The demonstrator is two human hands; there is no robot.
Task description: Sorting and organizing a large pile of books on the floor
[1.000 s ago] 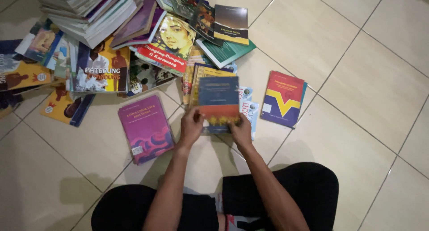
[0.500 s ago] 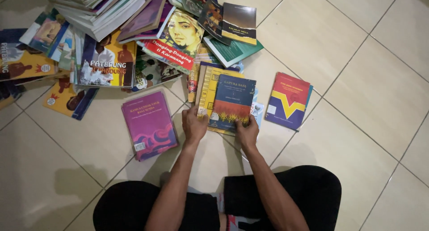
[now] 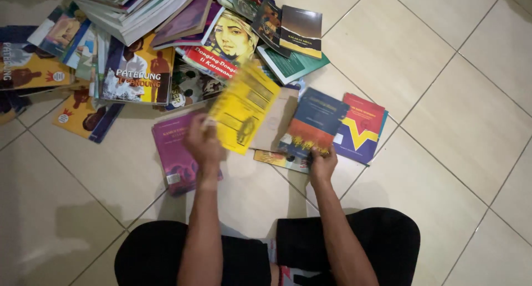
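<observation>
My left hand (image 3: pixel 203 145) grips a yellow book (image 3: pixel 245 106) by its lower left corner and holds it raised and tilted above the floor. Under that hand lies a magenta book (image 3: pixel 169 147), flat on the tiles. My right hand (image 3: pixel 322 163) pinches the near edge of a dark blue book with an orange lower half (image 3: pixel 313 121). That blue book rests on a tan cover (image 3: pixel 275 120) and partly over a red and purple book with a yellow zigzag (image 3: pixel 360 128).
A sprawl of many books (image 3: pixel 138 75) covers the floor at the upper left, with a tall stack (image 3: pixel 133 6) at the top. A dark book (image 3: pixel 301 30) lies on a green one (image 3: pixel 291 64). My crossed legs in black (image 3: pixel 354 247) fill the bottom.
My left hand has lifted the yellow book from under the blue one and swung it up to the left. My right hand has slid the blue book to the right, beside the zigzag book.
</observation>
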